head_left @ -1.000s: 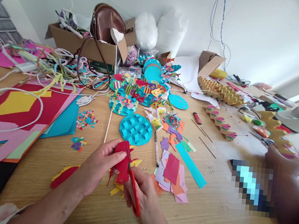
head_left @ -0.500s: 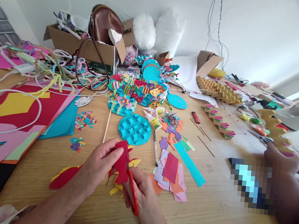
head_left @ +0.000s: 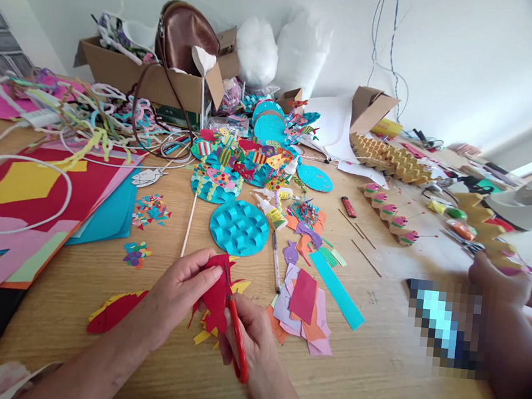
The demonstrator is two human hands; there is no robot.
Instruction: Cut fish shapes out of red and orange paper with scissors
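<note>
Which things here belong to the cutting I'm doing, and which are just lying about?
In the cutting:
- red paper, held in your left hand
- red-handled scissors, held in your right hand
- probably the yellow scraps beneath

Apparently just lying about for now:
- brown bag
- pen
- glue bottle
- blue disc

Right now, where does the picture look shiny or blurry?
In the head view, the brown bag shines and pale glare washes the table's right side; also in head view, big squares blur a dark-and-blue thing there, but the scissors look clearer.
</note>
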